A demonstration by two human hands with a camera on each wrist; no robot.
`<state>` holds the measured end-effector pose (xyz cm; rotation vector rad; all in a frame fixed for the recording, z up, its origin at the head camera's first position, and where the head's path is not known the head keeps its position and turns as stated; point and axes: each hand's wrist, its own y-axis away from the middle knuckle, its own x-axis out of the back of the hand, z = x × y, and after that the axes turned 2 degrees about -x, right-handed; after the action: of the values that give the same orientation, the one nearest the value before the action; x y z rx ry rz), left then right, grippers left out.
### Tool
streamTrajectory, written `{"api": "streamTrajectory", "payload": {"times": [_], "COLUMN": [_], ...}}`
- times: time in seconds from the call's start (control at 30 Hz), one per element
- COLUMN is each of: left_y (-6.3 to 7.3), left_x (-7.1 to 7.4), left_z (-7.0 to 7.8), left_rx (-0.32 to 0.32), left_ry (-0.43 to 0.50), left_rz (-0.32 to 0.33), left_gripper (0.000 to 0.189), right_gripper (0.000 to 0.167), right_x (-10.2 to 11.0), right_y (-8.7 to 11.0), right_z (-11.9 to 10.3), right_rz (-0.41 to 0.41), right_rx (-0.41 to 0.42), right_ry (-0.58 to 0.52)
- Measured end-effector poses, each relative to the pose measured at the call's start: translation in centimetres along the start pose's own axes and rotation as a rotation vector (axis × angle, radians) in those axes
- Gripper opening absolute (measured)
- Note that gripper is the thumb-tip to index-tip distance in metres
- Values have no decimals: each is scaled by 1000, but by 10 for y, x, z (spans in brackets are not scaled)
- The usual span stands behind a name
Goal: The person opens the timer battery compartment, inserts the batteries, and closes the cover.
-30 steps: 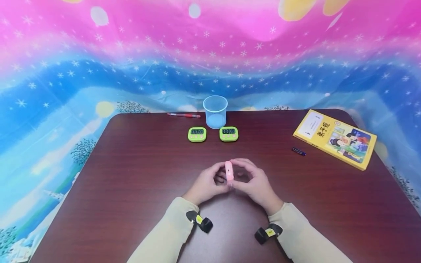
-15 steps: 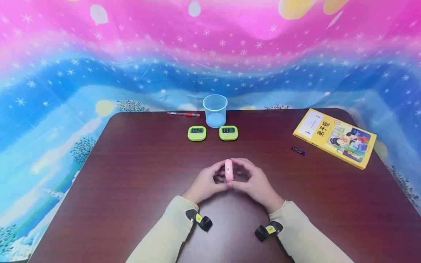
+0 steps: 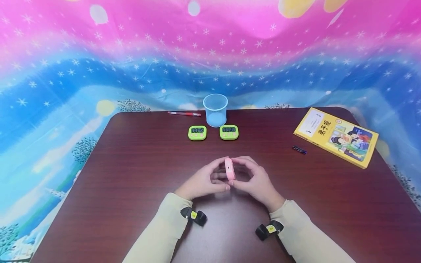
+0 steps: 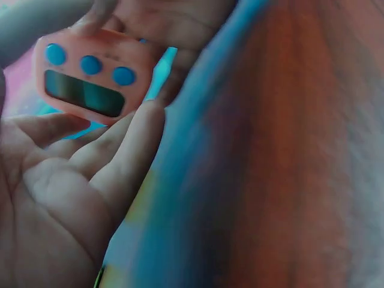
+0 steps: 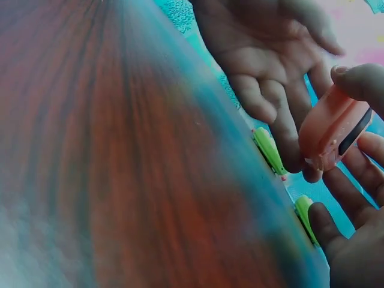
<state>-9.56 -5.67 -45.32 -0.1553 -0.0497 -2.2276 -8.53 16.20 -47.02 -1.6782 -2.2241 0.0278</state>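
Observation:
A pink digital timer (image 3: 229, 169) with blue buttons is held up on edge over the table. My right hand (image 3: 261, 186) pinches it between thumb and fingers from the right. In the left wrist view, the timer (image 4: 90, 75) shows its buttons and dark screen. My left hand (image 3: 202, 182) is at its left, index fingertip at the timer's upper edge and thumb apart from it. Its fingers (image 4: 129, 141) look fairly straight and reach the timer's edge; whether they all touch is unclear. The timer (image 5: 333, 126) also appears in the right wrist view, under the right thumb.
Two green timers (image 3: 197, 133) (image 3: 229, 132) lie ahead, before a blue translucent cup (image 3: 216, 109). A red pen (image 3: 184, 113) lies at the far edge. To the right are a yellow book (image 3: 337, 137) and a small dark blue pen cap-like piece (image 3: 299, 149).
My left hand has shifted slightly left, and its thumb has come away from the pink timer. The right hand keeps the timer nearly in place, turned slightly.

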Motion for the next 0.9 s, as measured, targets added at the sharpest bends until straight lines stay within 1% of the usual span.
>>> {"api": "streamTrajectory", "payload": {"times": [0.13, 0.27, 0.4, 0.53, 0.6, 0.67, 0.77, 0.9], "left_y": [-1, -3, -2, 0, 0, 0, 1, 1], "left_x": [-1, -4, -4, -2, -1, 1, 3, 7], "left_z": [1, 0, 1, 2, 2, 2, 3, 4], "left_rx": [-29, -72, -97, -103, -111, -122, -127, -98], "left_ry": [46, 55, 62, 73, 86, 107, 117, 82], "left_rz": [26, 86, 127, 111, 97, 85, 70, 57], "left_gripper": [81, 72, 71, 72, 72, 72, 71, 72], "right_gripper": [62, 63, 69, 72, 71, 71, 71, 72], "right_x": [0, -1, -2, -1, -1, -1, -1, 2], "right_y": [0, 0, 0, 1, 0, 0, -1, -2], "right_z": [-1, -3, -14, -32, -35, -30, -17, -3], "right_rz": [4, 5, 6, -10, -15, -14, -11, -13], "right_rx": [-1, 3, 19, 11, -4, -23, -35, -23], "right_ry": [7, 26, 42, 73, 92, 107, 125, 130]}}
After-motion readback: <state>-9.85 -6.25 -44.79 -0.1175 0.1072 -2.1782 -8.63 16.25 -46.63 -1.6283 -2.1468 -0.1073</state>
